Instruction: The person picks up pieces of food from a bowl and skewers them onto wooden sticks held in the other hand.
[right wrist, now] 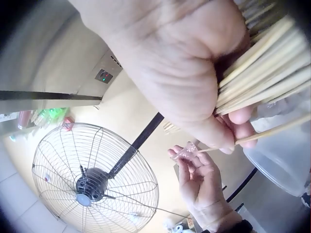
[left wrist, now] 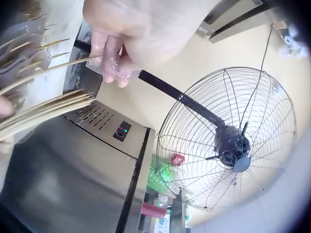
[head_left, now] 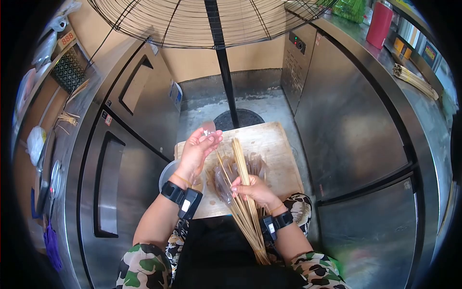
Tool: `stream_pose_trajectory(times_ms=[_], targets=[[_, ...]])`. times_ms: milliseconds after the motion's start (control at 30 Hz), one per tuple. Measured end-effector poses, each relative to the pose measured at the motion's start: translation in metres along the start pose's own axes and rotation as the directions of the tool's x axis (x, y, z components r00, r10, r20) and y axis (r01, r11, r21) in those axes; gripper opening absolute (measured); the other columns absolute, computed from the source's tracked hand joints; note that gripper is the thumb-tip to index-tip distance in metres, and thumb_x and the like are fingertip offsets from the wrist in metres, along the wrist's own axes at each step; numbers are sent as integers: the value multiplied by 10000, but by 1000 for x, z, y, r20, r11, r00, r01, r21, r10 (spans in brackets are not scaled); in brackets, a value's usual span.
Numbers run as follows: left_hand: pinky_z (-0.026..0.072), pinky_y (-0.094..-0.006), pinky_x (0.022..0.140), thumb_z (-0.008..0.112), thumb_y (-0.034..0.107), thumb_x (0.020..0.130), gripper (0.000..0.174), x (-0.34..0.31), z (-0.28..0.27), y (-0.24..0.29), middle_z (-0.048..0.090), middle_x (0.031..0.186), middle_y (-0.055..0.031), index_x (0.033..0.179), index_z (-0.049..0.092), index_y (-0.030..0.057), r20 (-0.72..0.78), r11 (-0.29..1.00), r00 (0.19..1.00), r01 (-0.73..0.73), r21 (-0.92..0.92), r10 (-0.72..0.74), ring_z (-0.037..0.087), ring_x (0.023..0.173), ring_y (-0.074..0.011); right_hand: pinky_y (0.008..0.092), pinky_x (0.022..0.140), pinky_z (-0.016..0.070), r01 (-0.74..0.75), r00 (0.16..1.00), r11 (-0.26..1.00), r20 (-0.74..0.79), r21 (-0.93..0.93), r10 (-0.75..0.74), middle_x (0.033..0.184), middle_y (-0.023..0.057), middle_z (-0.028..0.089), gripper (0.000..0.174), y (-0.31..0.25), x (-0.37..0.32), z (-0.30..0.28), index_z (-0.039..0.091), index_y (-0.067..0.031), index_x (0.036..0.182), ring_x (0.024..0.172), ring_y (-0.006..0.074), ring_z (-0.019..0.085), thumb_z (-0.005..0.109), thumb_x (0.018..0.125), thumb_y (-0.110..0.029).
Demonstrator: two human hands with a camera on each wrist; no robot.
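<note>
Raised over the near side of the board, my left hand [head_left: 195,151] pinches a thin, translucent pinkish slice of food [head_left: 209,128] between thumb and fingers. My right hand [head_left: 260,192] grips a thick bundle of bamboo skewers [head_left: 249,212]. Its thumb and fingertips also pinch a single skewer [right wrist: 279,129], whose tip meets the slice in both wrist views. Beneath the hands, a pile of skewered greyish slices [head_left: 224,185] lies on the pale wooden board [head_left: 274,137]. A clear plastic tub [head_left: 168,174] stands at the board's left, partly hidden by my left forearm.
A wire-caged fan [head_left: 159,21] on a black pole [head_left: 224,72] stands beyond the board. Steel refrigerated counters flank me, left [head_left: 139,173] and right [head_left: 356,125]. On the right counter are a skewer bundle [head_left: 415,82] and a red bottle [head_left: 379,24].
</note>
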State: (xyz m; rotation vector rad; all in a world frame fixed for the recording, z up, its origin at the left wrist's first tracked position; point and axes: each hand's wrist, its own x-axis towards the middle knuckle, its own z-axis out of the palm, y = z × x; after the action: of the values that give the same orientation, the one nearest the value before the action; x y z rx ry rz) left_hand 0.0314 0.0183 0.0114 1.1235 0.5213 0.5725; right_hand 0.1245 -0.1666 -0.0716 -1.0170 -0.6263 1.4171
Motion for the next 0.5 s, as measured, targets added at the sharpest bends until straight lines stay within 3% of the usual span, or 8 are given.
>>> stream_pose_trajectory(times_ms=[167,267,367,500], targets=[[459,-325,908,560,41,863,210,-22,1,-17,622,1053,-135,1067,513,30,53,997,998,-31,76,27,601,976,-200,171,497,409,-10,1000,1000,8,-1,10,724,32,631,140,-2,-1,1,596,-47,879,629,66,578,668,807,-143],[468,-293,878,529,36,881,241,-32,6,-23,632,1033,-118,1121,511,25,34,998,999,-43,47,41,608,936,-170,172,496,409,-9,1000,1000,-2,-6,9,719,32,629,134,-2,-1,2,597,-45,876,619,64,571,666,807,-137],[470,-281,850,563,51,867,170,-24,2,-28,648,987,-105,1036,546,50,-96,964,964,-238,119,250,610,932,-162,175,498,411,1,1000,1000,8,-18,-1,716,26,624,125,-1,0,3,597,-45,871,625,64,574,663,807,-131],[473,-239,784,571,59,866,167,-15,-3,-27,657,966,-86,1032,555,63,-188,982,967,-149,118,170,612,882,-132,176,506,414,-6,1000,1000,-7,-28,6,722,22,621,111,-3,-2,6,595,-50,861,637,65,579,656,812,-129]])
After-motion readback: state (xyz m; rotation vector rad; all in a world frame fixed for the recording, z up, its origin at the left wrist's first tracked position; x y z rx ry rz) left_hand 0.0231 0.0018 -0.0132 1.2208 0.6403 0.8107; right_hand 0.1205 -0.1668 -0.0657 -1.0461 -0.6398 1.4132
